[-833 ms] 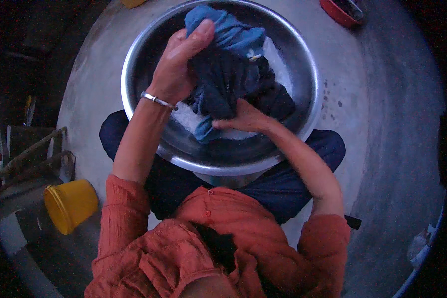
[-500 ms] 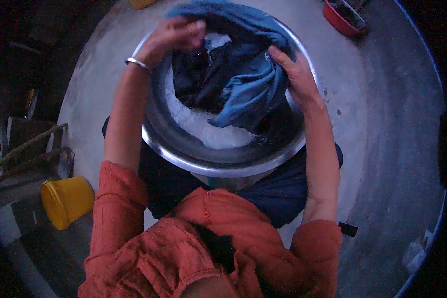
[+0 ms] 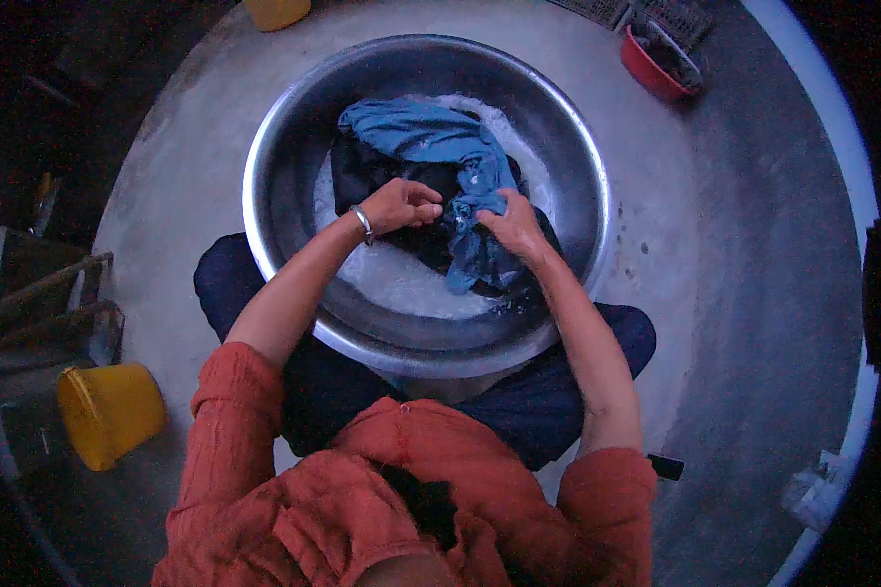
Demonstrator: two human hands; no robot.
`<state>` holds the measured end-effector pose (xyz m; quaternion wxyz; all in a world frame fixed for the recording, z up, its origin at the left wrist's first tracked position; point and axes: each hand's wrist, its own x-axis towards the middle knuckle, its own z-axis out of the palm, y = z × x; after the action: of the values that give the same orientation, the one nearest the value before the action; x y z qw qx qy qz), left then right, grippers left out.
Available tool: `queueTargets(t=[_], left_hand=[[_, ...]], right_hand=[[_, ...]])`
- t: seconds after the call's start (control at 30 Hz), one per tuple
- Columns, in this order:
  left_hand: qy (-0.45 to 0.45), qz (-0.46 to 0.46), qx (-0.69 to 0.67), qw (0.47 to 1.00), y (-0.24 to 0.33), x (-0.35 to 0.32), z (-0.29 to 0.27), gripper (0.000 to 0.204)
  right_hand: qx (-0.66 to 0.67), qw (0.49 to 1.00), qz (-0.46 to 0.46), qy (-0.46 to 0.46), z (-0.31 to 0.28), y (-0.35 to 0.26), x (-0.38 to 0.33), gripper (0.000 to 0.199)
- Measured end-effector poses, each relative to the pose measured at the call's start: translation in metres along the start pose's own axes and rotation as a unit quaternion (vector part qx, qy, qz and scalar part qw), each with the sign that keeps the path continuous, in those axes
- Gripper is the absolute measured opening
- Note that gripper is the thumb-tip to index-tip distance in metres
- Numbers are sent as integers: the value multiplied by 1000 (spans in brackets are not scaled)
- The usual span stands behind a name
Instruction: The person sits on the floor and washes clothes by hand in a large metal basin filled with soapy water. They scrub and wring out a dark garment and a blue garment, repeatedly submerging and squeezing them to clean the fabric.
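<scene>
Our right hand (image 3: 516, 227) pinches blue cloth (image 3: 460, 147), bunched over dark cloth (image 3: 426, 174) inside metal basin (image 3: 289, 176). Left hand (image 3: 406, 206) curled at dark cloth, grip unclear. Basin against folded legs (image 3: 230, 279), likely for steadiness.

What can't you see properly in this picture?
In the head view:
Dark cloth: partly hidden by the blue cloth.
Left hand: too dark below to tell if it touches cloth.
Basin: suds and both cloths hide most of its bottom.
Yellow thing: cut off by the top edge.
Red bowl: contents too small and dark.
</scene>
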<state>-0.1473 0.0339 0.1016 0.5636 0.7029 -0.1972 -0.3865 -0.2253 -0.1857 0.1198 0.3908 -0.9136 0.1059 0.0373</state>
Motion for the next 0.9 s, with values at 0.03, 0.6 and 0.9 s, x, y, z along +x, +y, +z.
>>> queueTargets(t=[0.03,0.6,0.9], left_hand=[[14,0,-7,1000,-1,-1,-2,36],[58,-15,-241,969,14,-5,-3,29],[281,-40,-403,870,19,-35,-83,31]], right_hand=[[79,996,9,-46,3,-16,-6,57],[-89,988,-56,112,17,34,43,25],[451,871,-50,190,-51,-42,-42,10]])
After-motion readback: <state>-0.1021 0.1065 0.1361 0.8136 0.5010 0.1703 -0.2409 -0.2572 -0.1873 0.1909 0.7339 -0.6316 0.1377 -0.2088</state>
